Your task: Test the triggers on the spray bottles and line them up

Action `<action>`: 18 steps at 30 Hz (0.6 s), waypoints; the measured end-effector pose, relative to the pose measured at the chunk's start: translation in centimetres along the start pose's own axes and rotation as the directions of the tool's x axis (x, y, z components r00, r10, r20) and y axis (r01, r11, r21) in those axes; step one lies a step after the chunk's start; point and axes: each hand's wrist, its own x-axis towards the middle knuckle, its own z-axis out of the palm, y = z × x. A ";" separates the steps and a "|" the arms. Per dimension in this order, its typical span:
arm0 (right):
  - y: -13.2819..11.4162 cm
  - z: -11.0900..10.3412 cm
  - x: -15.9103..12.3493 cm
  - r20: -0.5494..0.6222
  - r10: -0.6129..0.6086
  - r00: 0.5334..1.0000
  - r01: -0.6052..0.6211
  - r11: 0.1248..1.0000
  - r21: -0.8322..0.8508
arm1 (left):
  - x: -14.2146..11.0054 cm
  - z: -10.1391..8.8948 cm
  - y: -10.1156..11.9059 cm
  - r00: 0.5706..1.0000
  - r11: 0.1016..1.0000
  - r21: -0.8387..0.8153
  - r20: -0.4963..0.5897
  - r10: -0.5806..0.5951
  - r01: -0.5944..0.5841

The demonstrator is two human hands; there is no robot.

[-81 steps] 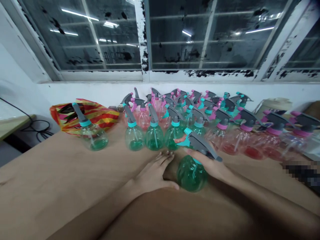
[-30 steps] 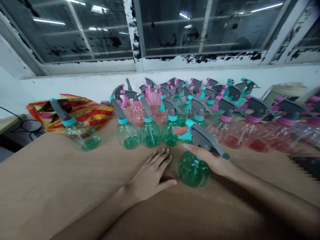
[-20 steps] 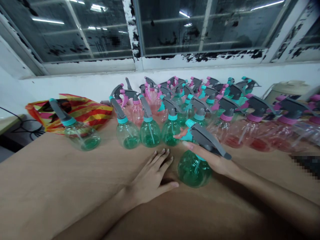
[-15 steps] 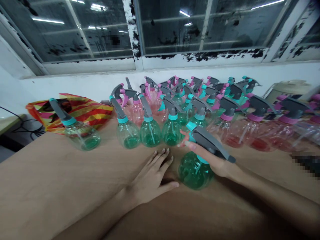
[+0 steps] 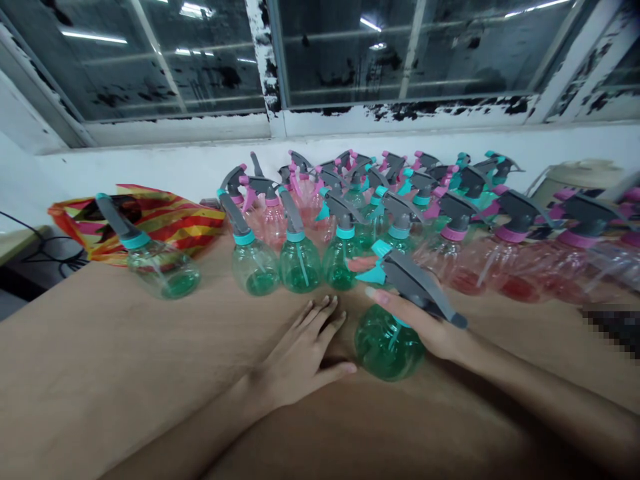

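My right hand (image 5: 425, 327) is round the neck of a clear spray bottle (image 5: 390, 350) with a turquoise collar and grey spray head. Its thumb lies along the near side; the other fingers reach out behind the turquoise trigger, partly hidden. Green liquid shows in this bottle, which leans a little. To its left my left hand (image 5: 300, 363) lies flat on the wooden table (image 5: 125, 373), fingers apart, holding nothing. Just beyond the hands stand more green spray bottles, the nearest one (image 5: 341, 267) close to my right fingertips.
Several pink spray bottles (image 5: 467, 270) stand in rows at the right and back. Far left, another green spray bottle (image 5: 165, 273) stands before a red and yellow plastic bag (image 5: 190, 223). A beige container (image 5: 575, 180) is at the back right. Behind runs a windowed wall (image 5: 165, 153).
The fingers of my right hand have straightened away from the trigger, which now shows more fully. My left hand has stayed flat in place. The view has shifted slightly.
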 end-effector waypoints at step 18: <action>-0.5 -0.2 0.0 0.007 -0.026 1.000 0.025 0.990 0.138 | -0.1 -0.4 0.0 0.999 1.000 0.002 0.044 -0.002 0.002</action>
